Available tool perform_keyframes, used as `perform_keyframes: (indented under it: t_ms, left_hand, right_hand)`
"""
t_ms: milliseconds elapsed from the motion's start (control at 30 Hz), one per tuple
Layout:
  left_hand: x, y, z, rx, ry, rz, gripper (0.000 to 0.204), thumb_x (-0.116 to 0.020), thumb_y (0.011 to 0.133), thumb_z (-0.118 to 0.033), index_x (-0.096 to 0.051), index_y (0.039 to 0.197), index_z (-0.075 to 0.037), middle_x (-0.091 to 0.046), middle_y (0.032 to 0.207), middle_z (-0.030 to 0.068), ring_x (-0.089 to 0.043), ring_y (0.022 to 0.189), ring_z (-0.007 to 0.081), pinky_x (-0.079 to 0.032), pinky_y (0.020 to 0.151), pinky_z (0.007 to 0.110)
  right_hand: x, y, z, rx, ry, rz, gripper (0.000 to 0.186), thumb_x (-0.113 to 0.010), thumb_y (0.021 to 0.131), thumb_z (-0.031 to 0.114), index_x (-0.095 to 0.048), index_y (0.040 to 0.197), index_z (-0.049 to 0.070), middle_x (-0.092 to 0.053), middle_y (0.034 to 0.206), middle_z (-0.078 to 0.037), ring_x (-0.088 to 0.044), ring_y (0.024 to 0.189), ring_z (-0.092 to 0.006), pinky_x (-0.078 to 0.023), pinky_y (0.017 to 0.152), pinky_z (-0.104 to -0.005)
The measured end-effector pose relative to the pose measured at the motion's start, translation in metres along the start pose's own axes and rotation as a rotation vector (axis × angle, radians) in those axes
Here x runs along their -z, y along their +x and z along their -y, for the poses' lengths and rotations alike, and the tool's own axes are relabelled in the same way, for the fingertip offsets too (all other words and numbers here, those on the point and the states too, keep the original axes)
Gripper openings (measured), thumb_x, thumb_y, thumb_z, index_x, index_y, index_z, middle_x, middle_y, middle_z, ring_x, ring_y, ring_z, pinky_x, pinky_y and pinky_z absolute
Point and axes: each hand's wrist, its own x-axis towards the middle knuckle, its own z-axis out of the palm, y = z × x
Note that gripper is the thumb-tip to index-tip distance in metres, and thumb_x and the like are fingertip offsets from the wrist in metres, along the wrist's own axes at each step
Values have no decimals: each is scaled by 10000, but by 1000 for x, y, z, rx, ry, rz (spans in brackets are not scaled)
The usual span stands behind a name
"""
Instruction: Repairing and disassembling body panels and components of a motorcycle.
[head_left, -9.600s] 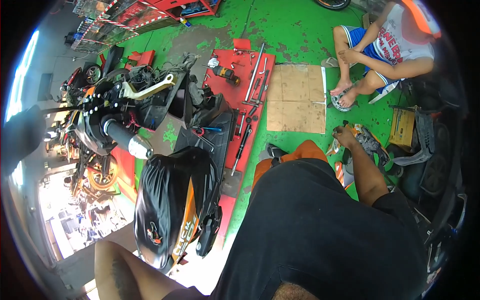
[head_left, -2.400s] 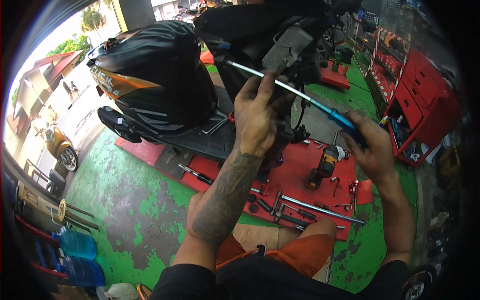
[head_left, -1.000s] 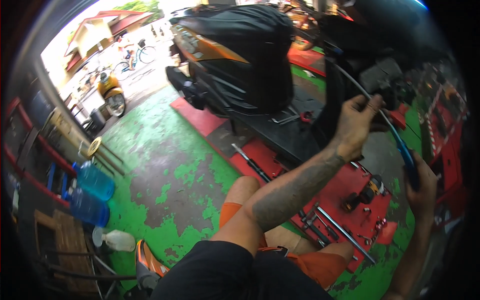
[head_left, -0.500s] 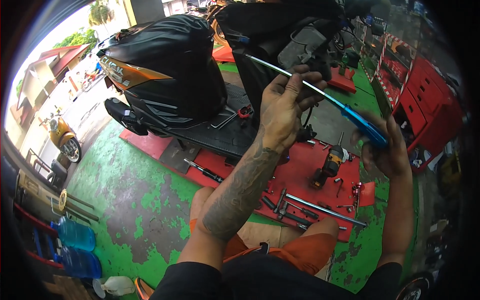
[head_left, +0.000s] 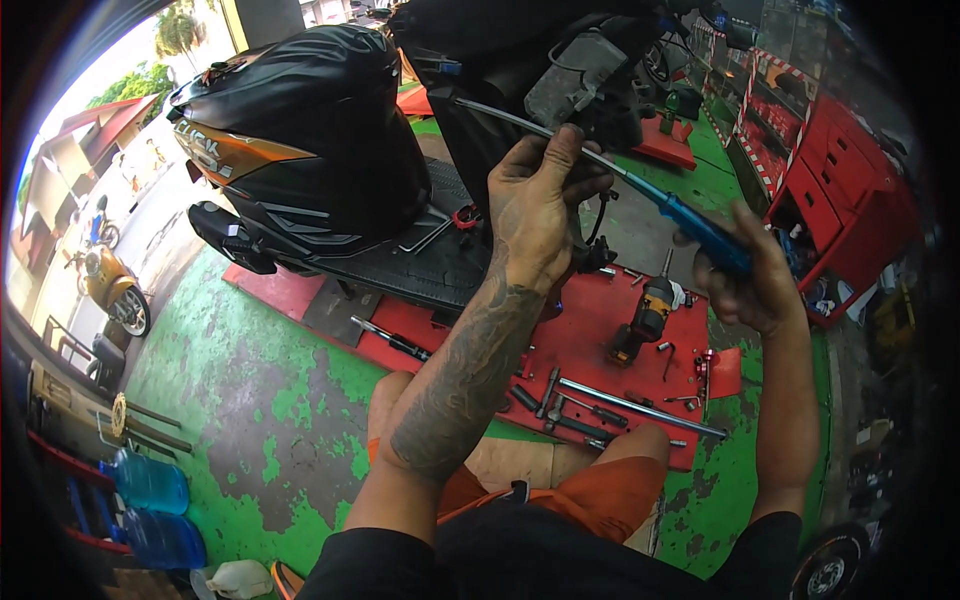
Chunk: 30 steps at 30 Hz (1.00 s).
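A long screwdriver [head_left: 703, 228] with a translucent blue handle is held up in front of me, its thin metal shaft slanting up and left. My left hand [head_left: 535, 205] pinches that shaft between thumb and fingers, around its middle. At the handle end, my right hand [head_left: 768, 285] has its fingers loosely around the blue grip; motion smears some of them. The tip of the shaft shows against the dark front part of a scooter [head_left: 300, 190] with black and orange panels. An L-shaped metal tool [head_left: 425, 234] and a small red item [head_left: 465, 217] rest on its footboard.
Below my hands, a red platform [head_left: 590, 325] carries a cordless driver [head_left: 645, 318], a hammer [head_left: 548, 392], a long metal bar [head_left: 640, 406] and several small tools. A red tool cabinet [head_left: 830, 200] stands at right. Blue water jugs [head_left: 152, 480] sit at lower left.
The view has shifted slightly, and both hands and the screwdriver appear a little farther left. My right hand's fingers have changed position around the handle. My left hand keeps its pinch.
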Motion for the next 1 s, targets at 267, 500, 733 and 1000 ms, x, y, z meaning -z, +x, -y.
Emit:
perform_keyframes:
  t_ms: [267, 500, 733, 1000]
  left_hand:
    - [0, 1, 3, -39, -109, 131, 320, -589, 956, -249, -556, 1154, 1, -638, 1036, 117, -662, 997, 252, -595, 800, 332]
    - [8, 0, 7, -32, -68, 140, 351, -579, 960, -269, -539, 1180, 1, -635, 1088, 139, -655, 1028, 266, -583, 842, 355]
    - [-1, 0, 18, 12, 39, 71, 346, -672, 909, -313, -622, 1032, 6, -662, 929, 115, -677, 884, 218, -593, 778, 352]
    - [-3, -5, 12, -18, 4, 135, 333, -578, 970, -268, -577, 1141, 18, -666, 984, 142, -671, 950, 236, -593, 799, 354]
  right_hand:
    - [5, 16, -24, 719, -987, -338, 397, -606, 937, 326, -613, 1169, 4, -652, 834, -104, -545, 555, -82, -450, 514, -237]
    - [24, 15, -10, -48, -97, 17, 386, -666, 895, 283, -625, 1178, 24, -659, 873, -125, -602, 635, -136, -484, 579, -263]
    - [-1, 16, -36, 1005, -1373, -465, 466, -743, 759, -13, -634, 1208, 45, -661, 1055, -124, -654, 866, -215, -530, 711, -288]
    - [20, 13, -31, 269, -478, -112, 515, -591, 939, 378, -573, 1179, -78, -680, 818, -129, -606, 548, -148, -501, 529, -255]
